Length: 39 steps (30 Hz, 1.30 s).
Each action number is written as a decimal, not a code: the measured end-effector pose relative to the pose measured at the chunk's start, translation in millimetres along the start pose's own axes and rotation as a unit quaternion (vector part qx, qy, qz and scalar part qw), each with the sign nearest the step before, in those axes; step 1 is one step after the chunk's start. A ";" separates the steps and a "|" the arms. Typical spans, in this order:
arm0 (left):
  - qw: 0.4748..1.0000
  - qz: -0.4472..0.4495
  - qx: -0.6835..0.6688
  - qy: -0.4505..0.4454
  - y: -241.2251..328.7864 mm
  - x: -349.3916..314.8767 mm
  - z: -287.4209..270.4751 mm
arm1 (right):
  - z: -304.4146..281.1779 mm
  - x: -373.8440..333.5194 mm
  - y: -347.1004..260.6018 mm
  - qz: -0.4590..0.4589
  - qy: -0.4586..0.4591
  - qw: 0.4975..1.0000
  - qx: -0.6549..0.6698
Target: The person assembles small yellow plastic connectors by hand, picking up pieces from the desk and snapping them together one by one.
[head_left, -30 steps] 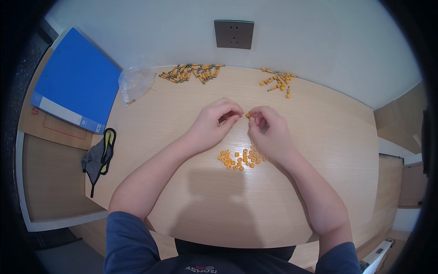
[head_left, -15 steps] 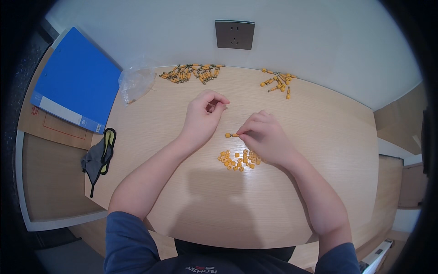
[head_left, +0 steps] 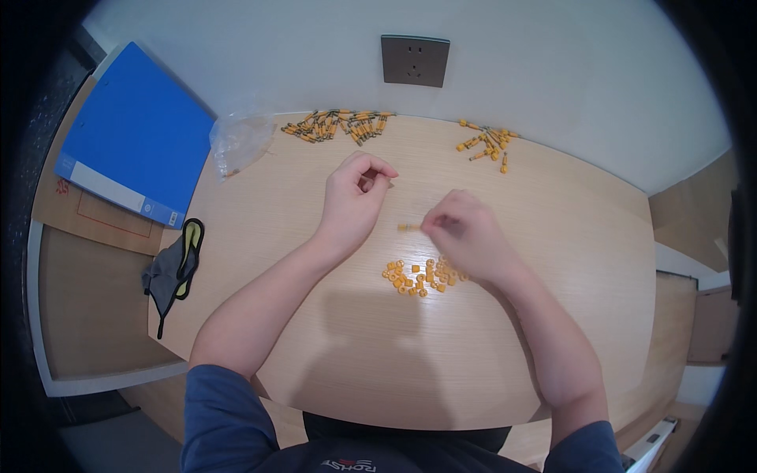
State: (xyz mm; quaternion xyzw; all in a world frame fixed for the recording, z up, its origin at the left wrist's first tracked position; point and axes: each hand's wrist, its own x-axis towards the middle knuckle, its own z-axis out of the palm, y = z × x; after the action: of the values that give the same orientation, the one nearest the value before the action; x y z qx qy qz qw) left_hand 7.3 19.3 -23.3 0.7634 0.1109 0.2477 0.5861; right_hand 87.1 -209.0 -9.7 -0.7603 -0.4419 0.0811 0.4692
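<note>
My right hand, slightly smeared by motion, pinches a slim yellow connector with metal parts between thumb and fingertips. The connector points left above the table. My left hand is closed in a pinch further left and a little farther away; a tiny bit shows at its fingertips, too small to name. Below the right hand lies a loose cluster of small yellow caps, some with a round hole visible. The right hand hides part of that cluster.
Against the wall lie a pile of yellow-and-metal connectors and, farther right, a smaller group with yellow caps. A clear plastic bag, a blue folder and a grey-black fabric item are at left. A socket plate is on the wall.
My right hand has shifted slightly right and up with the connector, which is now blurred. My left hand keeps its pinch. The whole view has moved a little.
</note>
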 end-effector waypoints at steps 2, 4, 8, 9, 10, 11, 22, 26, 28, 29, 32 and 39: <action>1.000 -0.003 -0.002 0.000 -2.0 0.2 -1.0 | 7.3 1.2 0.4 0.078 0.054 0.995 0.037; 0.999 -0.027 0.026 -0.013 -3.6 0.5 -5.2 | 9.3 5.2 1.3 0.160 0.188 0.965 0.087; 0.999 -0.027 0.026 -0.011 -3.8 0.2 -6.2 | 3.2 3.1 -7.5 0.167 0.164 0.969 0.076; 0.999 -0.030 0.028 -0.010 -2.9 0.2 -5.8 | 1.6 2.0 -6.8 0.160 0.131 0.976 0.068; 0.999 -0.033 0.029 -0.010 -2.5 0.2 -5.6 | 0.5 1.3 -6.3 0.152 0.097 0.982 0.059; 0.999 -0.033 0.029 -0.010 -3.1 0.4 -5.6 | -0.3 0.8 -6.7 0.152 0.097 0.982 0.059; 0.966 0.094 0.237 0.037 -14.5 21.6 -29.6 | -18.1 -0.4 -10.5 0.147 -0.031 0.988 0.041; 0.964 0.105 0.244 0.032 -23.1 26.1 -39.4 | -33.4 3.1 -23.8 0.202 -0.071 0.972 0.100; 0.950 0.131 0.283 0.022 -24.5 26.7 -38.5 | -42.4 4.4 -24.3 0.244 -0.106 0.958 0.111; 0.950 0.131 0.283 0.022 -25.2 26.6 -38.1 | -46.0 4.8 -22.8 0.244 -0.106 0.958 0.111; 0.936 0.147 0.317 0.030 -24.3 25.8 -36.4 | -57.0 6.1 -16.6 0.196 -0.141 0.966 0.089; 0.901 0.169 0.399 0.017 -20.8 24.2 -33.9 | -76.5 9.2 -4.8 0.132 -0.248 0.955 0.095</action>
State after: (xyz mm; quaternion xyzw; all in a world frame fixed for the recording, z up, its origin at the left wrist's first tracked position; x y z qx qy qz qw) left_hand 13.1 64.9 -30.6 0.9361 0.0795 0.2913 0.1801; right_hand 130.9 -250.4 38.5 -0.7198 -0.4302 0.3702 0.3997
